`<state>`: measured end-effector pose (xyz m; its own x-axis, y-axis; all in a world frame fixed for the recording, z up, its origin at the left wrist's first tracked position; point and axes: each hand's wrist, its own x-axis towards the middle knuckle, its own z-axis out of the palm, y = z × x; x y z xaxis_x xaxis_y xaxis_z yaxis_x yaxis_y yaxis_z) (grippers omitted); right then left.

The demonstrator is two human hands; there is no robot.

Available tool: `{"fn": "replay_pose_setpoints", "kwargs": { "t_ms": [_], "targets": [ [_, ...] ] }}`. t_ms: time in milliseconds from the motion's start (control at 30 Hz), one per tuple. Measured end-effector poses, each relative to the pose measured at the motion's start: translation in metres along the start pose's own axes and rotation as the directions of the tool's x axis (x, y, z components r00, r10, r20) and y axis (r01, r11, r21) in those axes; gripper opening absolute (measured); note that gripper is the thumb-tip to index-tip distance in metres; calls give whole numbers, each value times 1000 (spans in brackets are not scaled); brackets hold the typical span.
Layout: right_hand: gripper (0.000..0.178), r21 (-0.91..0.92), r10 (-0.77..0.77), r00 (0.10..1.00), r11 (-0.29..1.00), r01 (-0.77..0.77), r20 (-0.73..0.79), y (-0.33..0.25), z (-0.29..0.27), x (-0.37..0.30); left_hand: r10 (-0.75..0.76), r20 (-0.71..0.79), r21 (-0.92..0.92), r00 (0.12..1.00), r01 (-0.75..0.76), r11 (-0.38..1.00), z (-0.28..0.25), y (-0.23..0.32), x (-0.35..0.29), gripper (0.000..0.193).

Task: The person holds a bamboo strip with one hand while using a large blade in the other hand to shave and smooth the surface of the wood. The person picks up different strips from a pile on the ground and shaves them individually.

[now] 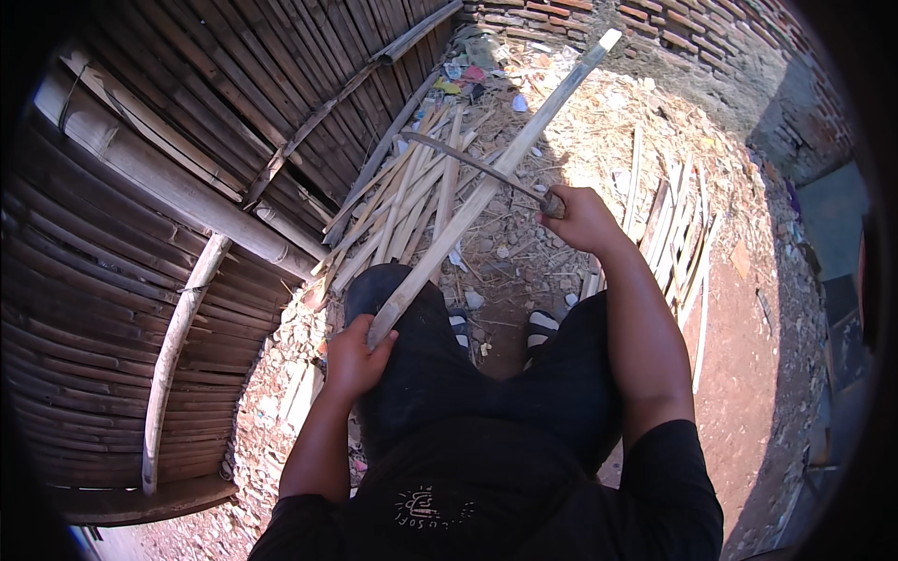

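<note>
My left hand (355, 359) is closed round the near end of a long pale strip, which looks like split bamboo (451, 232). The strip rests over my left thigh and slants up and away to the far right. In my right hand (582, 222) is the handle of a sickle (479, 165) with a long, narrow, curved blade. The blade lies across the strip at about its middle, its tip pointing to the left. Whether the blade cuts into the strip cannot be told from here.
A pile of pale strips (398, 201) lies beyond my left knee. More strips (678, 224) lie on the right. A bamboo-slat wall (122, 309) with a pole (182, 355) stands close on the left. At the back is a brick wall (711, 37). Chips and litter cover the ground.
</note>
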<state>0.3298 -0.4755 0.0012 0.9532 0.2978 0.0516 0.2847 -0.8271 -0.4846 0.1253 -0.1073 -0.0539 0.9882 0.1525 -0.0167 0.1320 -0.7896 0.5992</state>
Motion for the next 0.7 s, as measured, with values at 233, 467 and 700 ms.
{"fn": "replay_pose_setpoints", "kwargs": {
  "t_ms": [233, 467, 700],
  "targets": [
    [26, -181, -417, 869, 864, 470, 266, -56, 41, -11, 75, -66, -48, 995, -78, 996, 4, -15, 2, 39],
    [36, -37, -227, 971, 972, 230, 76, -15, 25, 6, 12, -8, -8, 1000, -12, 1000, -1, -5, 0, 36],
    [40, 228, 57, 989, 973, -24, -140, 18, 19, 7, 8, 8, -177, 1000, -6, 984, 1, -13, 5, 38]
  ]
}}
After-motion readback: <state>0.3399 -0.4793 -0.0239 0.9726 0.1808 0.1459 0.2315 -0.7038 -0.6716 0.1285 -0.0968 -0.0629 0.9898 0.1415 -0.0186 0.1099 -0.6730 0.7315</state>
